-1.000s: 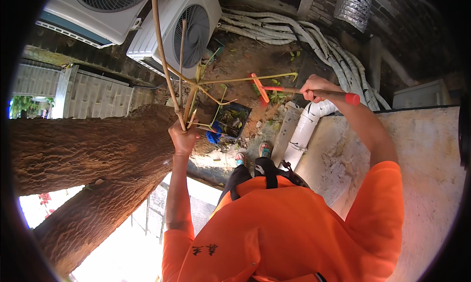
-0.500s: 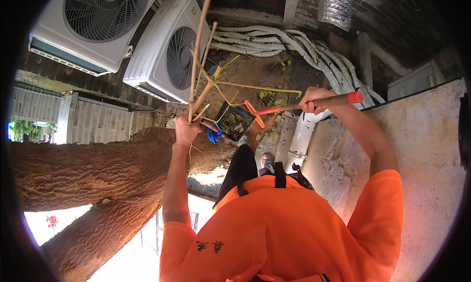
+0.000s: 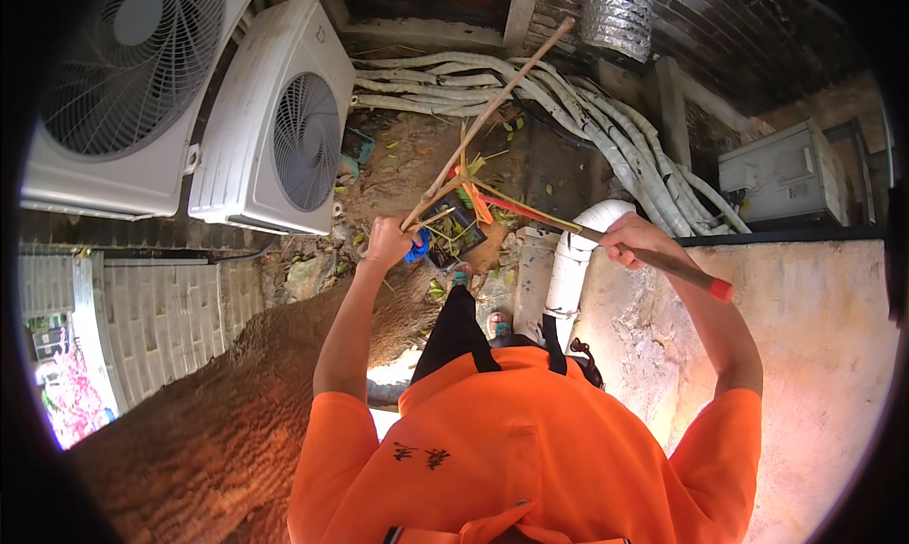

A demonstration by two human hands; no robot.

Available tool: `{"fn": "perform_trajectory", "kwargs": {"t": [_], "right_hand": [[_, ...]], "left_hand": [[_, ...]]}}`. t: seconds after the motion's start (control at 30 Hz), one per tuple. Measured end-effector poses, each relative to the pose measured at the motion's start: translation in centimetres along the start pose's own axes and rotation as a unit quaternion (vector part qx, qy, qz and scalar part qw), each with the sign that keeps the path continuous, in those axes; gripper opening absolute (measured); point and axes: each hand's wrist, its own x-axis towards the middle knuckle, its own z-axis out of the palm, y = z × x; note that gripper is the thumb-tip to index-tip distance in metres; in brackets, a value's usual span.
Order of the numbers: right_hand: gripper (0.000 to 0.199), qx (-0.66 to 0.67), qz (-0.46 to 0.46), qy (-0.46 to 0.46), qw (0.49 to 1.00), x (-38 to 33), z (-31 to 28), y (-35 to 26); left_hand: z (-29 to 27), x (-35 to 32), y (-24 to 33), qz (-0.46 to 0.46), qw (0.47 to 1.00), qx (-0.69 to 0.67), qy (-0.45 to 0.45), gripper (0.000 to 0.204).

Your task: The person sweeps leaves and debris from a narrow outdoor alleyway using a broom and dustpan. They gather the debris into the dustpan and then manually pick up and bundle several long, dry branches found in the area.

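My left hand (image 3: 386,241) is closed around the lower end of a long, thin brown branch (image 3: 492,108), which slants up to the right. Yellowish forked twigs (image 3: 466,173) cross it partway along. My right hand (image 3: 632,243) grips a wooden-handled tool (image 3: 677,266) with a red cap on the near end. Its red shaft (image 3: 519,208) runs left to an orange head (image 3: 476,203), partly covered by the twigs, so I cannot tell its exact kind. Below them sits a black crate (image 3: 471,249) with leaves and twigs. A blue cloth-like item (image 3: 417,248) lies beside my left hand.
Two white air-conditioner units (image 3: 317,132) stand at the left. Bundled wrapped pipes (image 3: 559,99) curve across the back. A white drainpipe (image 3: 571,269) and a concrete wall (image 3: 739,383) are on the right. A thick tree trunk (image 3: 237,411) fills the lower left.
The branch in my left hand has swung from nearly upright to leaning right. My right hand has moved slightly right and down, tilting the tool's capped end lower. The view has shifted.
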Motion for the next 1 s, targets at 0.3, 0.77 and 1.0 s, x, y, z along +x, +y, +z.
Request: {"fn": "perform_trajectory", "kwargs": {"t": [0.3,0.77,1.0], "right_hand": [[0.013,0.103,0.01,0.059,0.993,-1.5,2.5,2.3],[0.025,0.19,0.054,0.099,0.975,2.1,11.3,7.6],[0.016,0.071,-0.014,0.088,0.994,0.3,9.6,7.0]], "left_hand": [[2.1,7.8,-3.3,0.003,0.994,0.049,-0.094,0.014],[4.6,13.5,-3.2,-0.039,0.99,0.028,-0.133,0.022],[4.1,15.1,-4.5,-0.136,0.984,-0.05,-0.106,0.02]]}}
